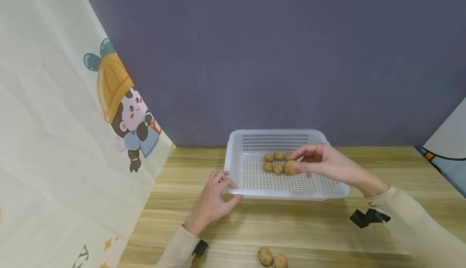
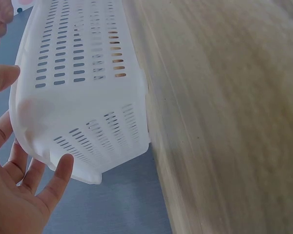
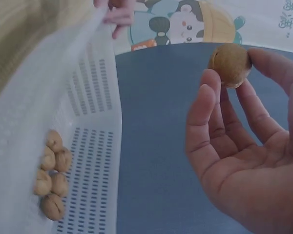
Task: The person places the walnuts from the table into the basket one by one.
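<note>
My right hand point(image 1: 320, 162) pinches a walnut point(image 3: 231, 65) between thumb and fingertips, above the right part of a white perforated plastic basket point(image 1: 291, 194). Several walnuts point(image 3: 52, 207) sit in two short rows on the basket floor, overlapped partly by the right hand in the head view. At the basket's front left corner my left hand point(image 1: 214, 197) holds the rim, its thumb on the front side and its fingers spread around the left side. Two more walnuts point(image 1: 265, 256) lie side by side on the table near the bottom edge of the head view.
The basket stands on a wood-grain table point(image 1: 309, 227), close to a dark blue-grey panel point(image 1: 276, 57) behind it. A pale sheet with a cartoon figure point(image 1: 136, 118) borders the table on the left. A black cable point(image 1: 445, 157) shows at the far right.
</note>
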`<state>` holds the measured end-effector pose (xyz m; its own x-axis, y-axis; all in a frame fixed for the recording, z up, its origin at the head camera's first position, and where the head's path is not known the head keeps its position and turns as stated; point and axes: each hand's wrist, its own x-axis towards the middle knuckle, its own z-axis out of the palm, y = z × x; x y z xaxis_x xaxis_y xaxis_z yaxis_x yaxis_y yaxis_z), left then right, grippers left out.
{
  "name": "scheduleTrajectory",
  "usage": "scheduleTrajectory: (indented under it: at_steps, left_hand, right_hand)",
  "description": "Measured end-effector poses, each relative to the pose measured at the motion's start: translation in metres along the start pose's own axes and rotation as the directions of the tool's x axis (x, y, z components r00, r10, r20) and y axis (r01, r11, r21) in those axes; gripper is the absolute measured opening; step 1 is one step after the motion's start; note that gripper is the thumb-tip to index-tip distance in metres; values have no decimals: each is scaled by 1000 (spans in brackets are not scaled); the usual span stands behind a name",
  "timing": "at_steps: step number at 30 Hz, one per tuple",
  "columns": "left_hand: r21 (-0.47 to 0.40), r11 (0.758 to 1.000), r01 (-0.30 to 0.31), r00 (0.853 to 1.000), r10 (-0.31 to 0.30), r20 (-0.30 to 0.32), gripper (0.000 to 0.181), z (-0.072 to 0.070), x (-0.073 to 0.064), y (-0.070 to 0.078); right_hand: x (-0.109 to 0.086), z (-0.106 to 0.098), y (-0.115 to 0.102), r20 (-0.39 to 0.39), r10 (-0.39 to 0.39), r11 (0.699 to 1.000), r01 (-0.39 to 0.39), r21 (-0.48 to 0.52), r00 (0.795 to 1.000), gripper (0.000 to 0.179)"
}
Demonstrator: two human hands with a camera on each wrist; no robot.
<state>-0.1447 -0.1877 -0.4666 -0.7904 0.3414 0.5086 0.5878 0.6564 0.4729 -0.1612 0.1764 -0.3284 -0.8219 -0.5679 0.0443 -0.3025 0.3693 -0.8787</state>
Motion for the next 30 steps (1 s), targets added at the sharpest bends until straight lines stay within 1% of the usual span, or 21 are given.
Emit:
scheduleTrajectory:
  at_steps: [2,5,11,15,21,24,26,30]
  left_hand:
    - [5,1000,-8,1000,8,-11,23,0,0,0]
    - [12,1000,-11,1000,11,-11,23,1,1,0]
    - [19,1000,-12,1000,12,-3,24,2,0,-2]
    - [27,999,-17,1000,17,-10,24,1,0,-2]
    - [32,999,-17,1000,18,-15,24,0,0,-1]
    - [30,999,-12,1000,13,-10,24,1,0,-2]
    - [27,1000,-6,1000,6,-4,24,1,0,-2]
    - [28,1000,6,1000,-6,6,24,0,0,-2]
  right_hand:
    - [9,-4,-3,-19,24,1000,-24,-7,1000,30]
    - [24,-9,-2,-41,43,999,-43,-9,998,31]
    - [48,-17,9,-92,92,995,-96,-40,991,36]
    - [60,-18,23,-114,119,992,-124,-33,986,41]
    - [76,-17,54,-124,150,985,-158,-63,981,47]
    - [84,-16,66,-119,166,981,-176,-84,979,50]
    - [88,-16,73,-110,190,976,-200,-89,976,51]
    - [95,-17,83,-90,231,969,-238,-71,969,54]
